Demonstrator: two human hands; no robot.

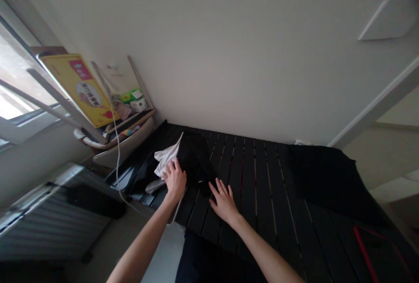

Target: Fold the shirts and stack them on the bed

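Note:
A heap of dark cloth (196,156), which looks like clothing, lies on the black slatted surface (248,174). White cloth (166,158) lies against its left side, with a small grey piece (154,186) below. My left hand (176,181) rests on the edge of the white and dark cloth, its fingers apart and not visibly gripping. Palm down, my right hand (225,200) has its fingers spread at the right edge of the dark cloth, the fingertips touching or just beside it. The exact shape of the garments is lost in shadow.
Another black cloth (324,178) lies on the right, with a red-edged dark object (376,248) nearer me. A chair (127,143) at the left carries a yellow box (80,89) and small packages. A white cable (118,156) hangs beside a ribbed silver suitcase (55,222).

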